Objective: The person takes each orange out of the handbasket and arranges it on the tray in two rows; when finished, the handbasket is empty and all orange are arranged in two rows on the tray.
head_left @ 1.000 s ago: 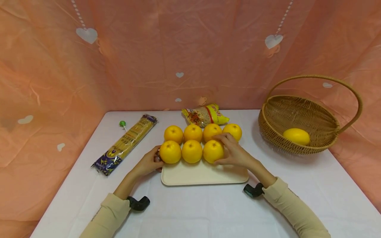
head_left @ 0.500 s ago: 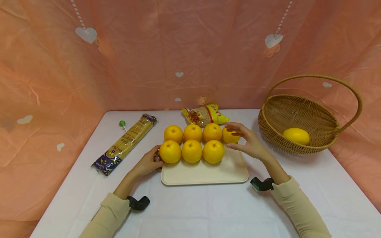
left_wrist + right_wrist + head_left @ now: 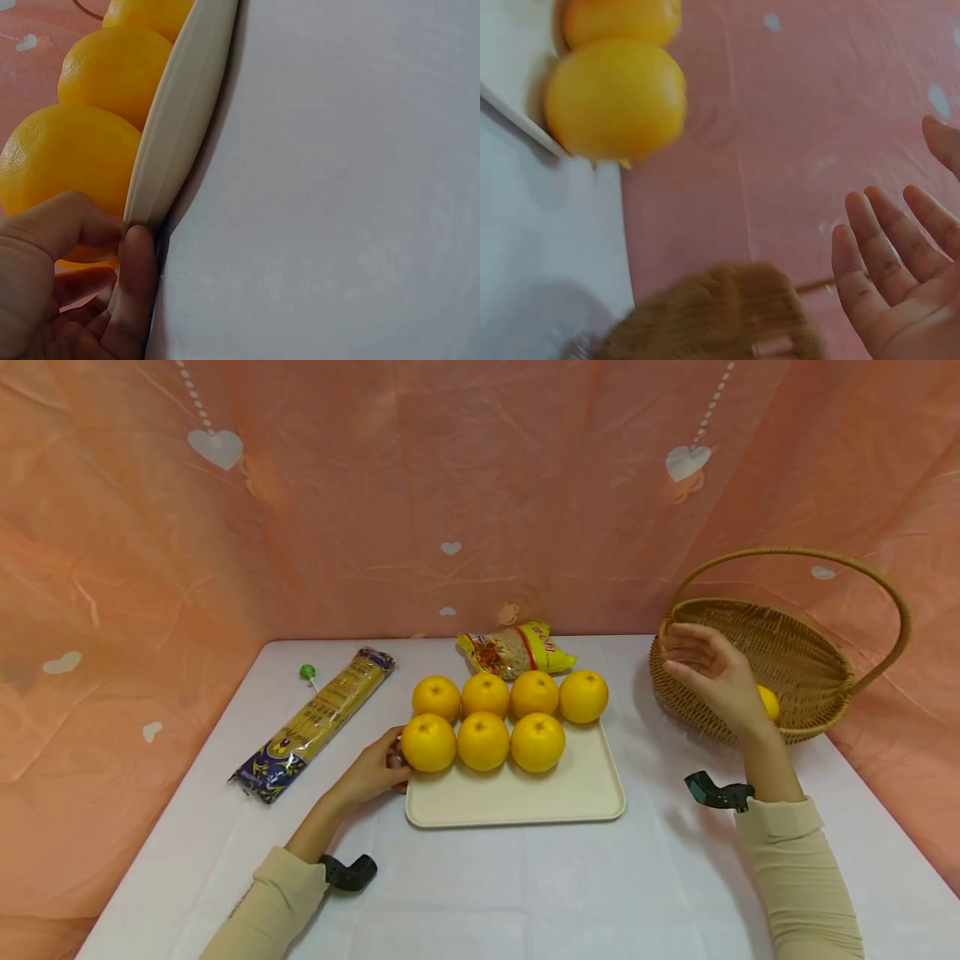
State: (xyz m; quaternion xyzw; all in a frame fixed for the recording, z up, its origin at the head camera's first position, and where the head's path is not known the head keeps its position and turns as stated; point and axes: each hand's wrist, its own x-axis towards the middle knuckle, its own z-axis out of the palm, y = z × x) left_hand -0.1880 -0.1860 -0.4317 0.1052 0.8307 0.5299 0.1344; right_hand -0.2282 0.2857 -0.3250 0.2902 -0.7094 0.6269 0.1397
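Note:
Two rows of oranges point(image 3: 483, 742) sit on a cream tray point(image 3: 517, 802). With thumb and fingers my left hand point(image 3: 375, 768) pinches the tray's left rim, right beside the nearest orange; the left wrist view shows the fingers point(image 3: 139, 292) at the rim. My right hand point(image 3: 716, 681) is in the air before the left side of a wicker basket point(image 3: 757, 635), holding nothing. Its fingers point(image 3: 889, 255) are spread and relaxed in the right wrist view. Inside the basket, an oval yellow fruit point(image 3: 768, 702) is partly hidden by that hand.
A long pack of noodles point(image 3: 315, 722) lies slanted on the left, with a green lollipop point(image 3: 307, 672) near it. Behind the tray lies a yellow snack bag point(image 3: 517, 649). The basket's tall handle point(image 3: 825, 557) arches over it at the right.
My right hand has let go of the front-row orange, withdrawn from the tray and moved right to the basket. The left hand has stayed at the tray's rim.

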